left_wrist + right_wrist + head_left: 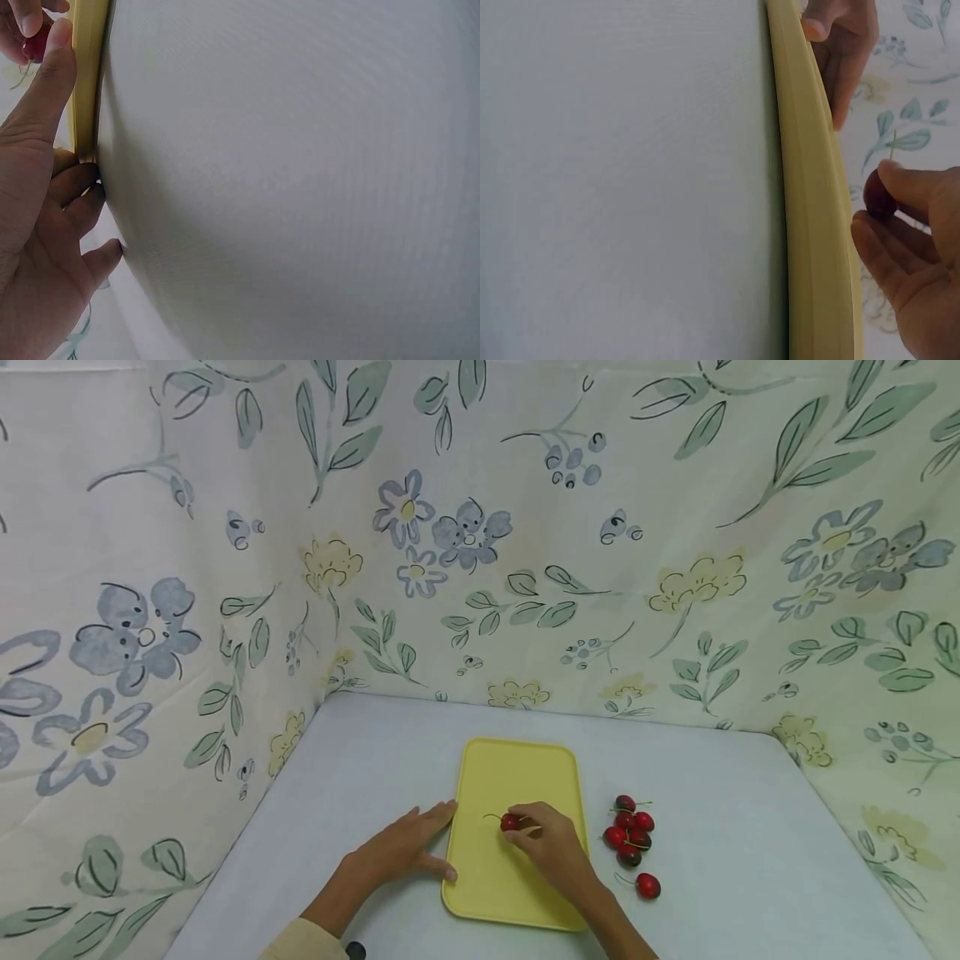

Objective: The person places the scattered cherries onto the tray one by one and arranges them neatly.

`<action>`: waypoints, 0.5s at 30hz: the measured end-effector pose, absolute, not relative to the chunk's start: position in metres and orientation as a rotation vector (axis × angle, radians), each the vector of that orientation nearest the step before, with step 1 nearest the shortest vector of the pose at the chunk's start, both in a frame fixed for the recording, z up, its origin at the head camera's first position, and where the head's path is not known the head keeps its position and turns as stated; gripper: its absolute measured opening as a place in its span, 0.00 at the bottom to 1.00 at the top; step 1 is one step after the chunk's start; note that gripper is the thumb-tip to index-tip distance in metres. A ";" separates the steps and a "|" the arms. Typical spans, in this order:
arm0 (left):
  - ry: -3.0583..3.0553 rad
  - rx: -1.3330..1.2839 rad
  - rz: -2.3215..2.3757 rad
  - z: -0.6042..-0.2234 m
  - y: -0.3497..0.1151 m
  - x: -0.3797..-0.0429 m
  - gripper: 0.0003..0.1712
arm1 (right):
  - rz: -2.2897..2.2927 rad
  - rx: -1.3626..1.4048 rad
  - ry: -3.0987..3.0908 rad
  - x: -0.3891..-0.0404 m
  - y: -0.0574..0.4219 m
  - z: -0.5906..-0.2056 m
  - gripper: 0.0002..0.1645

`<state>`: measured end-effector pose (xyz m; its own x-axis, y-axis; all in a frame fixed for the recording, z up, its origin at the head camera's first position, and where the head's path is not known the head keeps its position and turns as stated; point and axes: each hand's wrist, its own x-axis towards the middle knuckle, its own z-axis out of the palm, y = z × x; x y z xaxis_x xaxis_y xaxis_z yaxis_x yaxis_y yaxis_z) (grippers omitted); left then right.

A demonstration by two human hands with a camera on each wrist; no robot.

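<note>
A yellow tray (521, 772) lies on the white table. Above its middle, my right hand (553, 853) pinches a dark red cherry (509, 822) between thumb and fingertips, the thin stem pointing left. The right wrist view shows the same cherry (878, 193) held just over the tray's rim (817, 217). My left hand (401, 847) rests at the tray's left edge with fingers spread and the thumb touching the rim. In the left wrist view its fingertips (88, 174) meet the tray's side and the table.
Right of the tray, several cherries (625, 837) with stems lie in a cluster on the table (720, 827). One more cherry (648, 886) lies apart, nearer to me. Floral cloth (540, 543) hangs behind and along both sides. A small dark round thing (356, 951) shows by the left sleeve (303, 941).
</note>
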<state>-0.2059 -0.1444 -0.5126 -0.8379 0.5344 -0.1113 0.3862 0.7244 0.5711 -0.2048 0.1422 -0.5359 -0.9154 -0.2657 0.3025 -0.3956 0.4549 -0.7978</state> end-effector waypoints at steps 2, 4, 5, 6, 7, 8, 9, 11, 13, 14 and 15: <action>2.662 0.729 0.795 -0.513 -0.145 -0.206 0.63 | 1.453 0.590 -2.562 -0.206 0.139 -0.537 0.20; 2.660 0.720 0.798 -0.513 -0.145 -0.206 0.63 | 1.437 0.592 -2.567 -0.208 0.135 -0.538 0.19; 2.658 0.713 0.795 -0.513 -0.145 -0.207 0.63 | 1.427 0.600 -2.564 -0.209 0.134 -0.538 0.19; 2.657 0.711 0.792 -0.514 -0.145 -0.207 0.64 | 1.416 0.600 -2.568 -0.209 0.132 -0.538 0.19; 2.657 0.709 0.790 -0.514 -0.145 -0.207 0.64 | 1.408 0.595 -2.575 -0.210 0.130 -0.538 0.19; 2.656 0.708 0.787 -0.515 -0.144 -0.207 0.64 | 1.404 0.591 -2.580 -0.211 0.128 -0.538 0.19; 2.654 0.707 0.785 -0.516 -0.144 -0.207 0.64 | 1.393 0.588 -2.587 -0.212 0.127 -0.538 0.19; 2.654 0.712 0.781 -0.516 -0.144 -0.208 0.64 | 1.362 0.593 -2.596 -0.213 0.124 -0.539 0.19; 2.654 0.719 0.783 -0.517 -0.145 -0.208 0.64 | 1.335 0.594 -2.607 -0.215 0.121 -0.539 0.19; 2.655 0.724 0.784 -0.518 -0.145 -0.208 0.63 | 1.318 0.596 -2.613 -0.215 0.120 -0.539 0.19; 2.657 0.727 0.786 -0.518 -0.145 -0.208 0.63 | 1.293 0.597 -2.620 -0.216 0.118 -0.539 0.19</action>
<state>-0.2079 -0.1449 -0.5181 -0.8354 0.5370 -0.1171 0.3870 0.7259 0.5686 -0.2159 0.1184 -0.5387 -0.9076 -0.2805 0.3123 -0.4185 0.5469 -0.7251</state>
